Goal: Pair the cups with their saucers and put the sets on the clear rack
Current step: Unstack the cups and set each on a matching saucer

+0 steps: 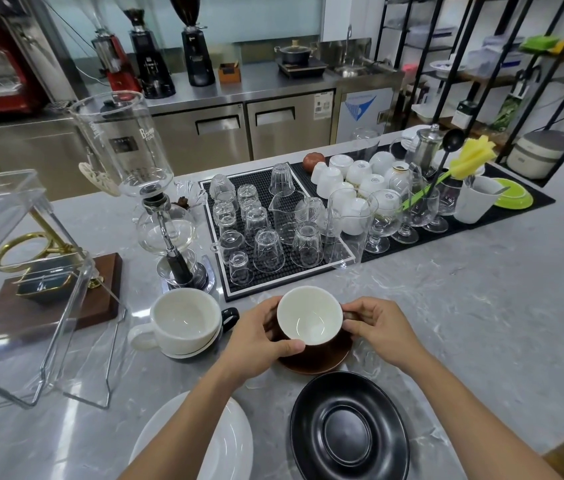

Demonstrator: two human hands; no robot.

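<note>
A brown cup (309, 315) with a white inside stands tilted over a brown saucer (318, 362) at the counter's middle. My left hand (259, 336) grips its left side, thumb along the near rim. My right hand (379, 327) pinches its handle on the right. To the left a white cup (183, 320) is nested in a black cup (230, 317). A black saucer (348, 427) lies near me on the right, a white saucer (225, 445) near me on the left, partly under my left forearm. The clear rack (31, 271) stands at the far left.
A glass siphon brewer (155, 209) stands behind the white cup. Black bar mats (235, 292) hold several upturned glasses and, further right, white cups and stemmed glasses. A wooden base with a brass stand (100, 306) sits inside the rack's footprint.
</note>
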